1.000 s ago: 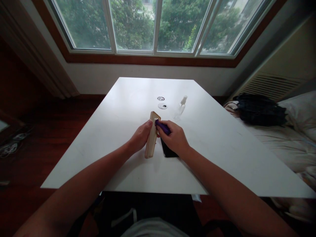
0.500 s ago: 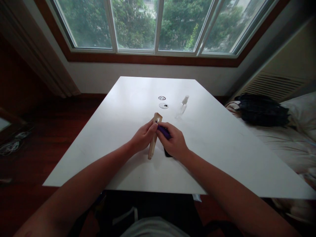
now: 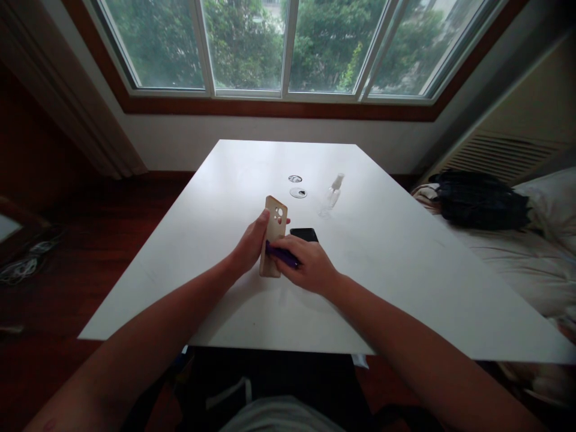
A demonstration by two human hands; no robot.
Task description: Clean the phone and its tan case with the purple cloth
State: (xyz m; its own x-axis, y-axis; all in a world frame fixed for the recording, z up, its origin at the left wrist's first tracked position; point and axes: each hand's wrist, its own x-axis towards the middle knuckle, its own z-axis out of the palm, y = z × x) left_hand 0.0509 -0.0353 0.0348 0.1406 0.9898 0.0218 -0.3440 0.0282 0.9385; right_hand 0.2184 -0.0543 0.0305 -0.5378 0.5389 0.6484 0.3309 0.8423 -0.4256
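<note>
1. One purple tool (image 3: 288,258), clamped in the right hand's (image 3: 312,265) fingers, has moved down the pale case (image 3: 273,231).
2. Left hand (image 3: 249,245) fingers grip case above worktop (image 3: 387,270); broad face turned into view.

One view only, from the wearer's head; it looks forward and steeply down over the tabletop (image 3: 369,270), close above the forearms (image 3: 180,312), window (image 3: 243,48) at top.
</note>
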